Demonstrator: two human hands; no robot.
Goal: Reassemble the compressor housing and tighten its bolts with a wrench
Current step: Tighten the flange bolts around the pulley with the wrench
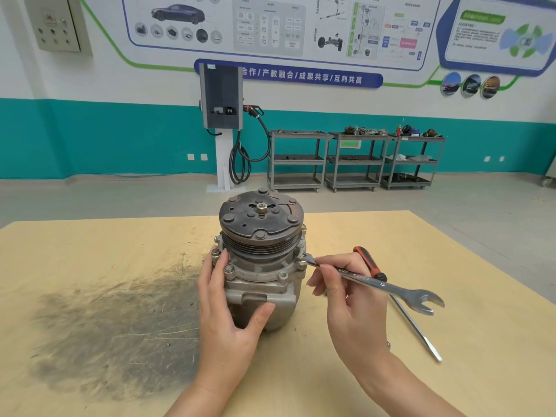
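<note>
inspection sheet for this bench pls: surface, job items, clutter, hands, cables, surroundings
Surface: wooden tabletop, with a dark smudged stain on its left part.
Job's things: compressor stands upright, pulley end up; bolts visible around the housing flange. Wrench has its near-compressor end on a bolt on the right side.
Clutter: screwdriver with red and black handle lies on the table, partly behind the wrench.
Hands: left hand grips the compressor body; right hand holds the wrench shaft.
Cables: black charging cable hangs looped from the wall unit.
Surroundings: wall charger, three metal carts holding parts, wall posters.
</note>
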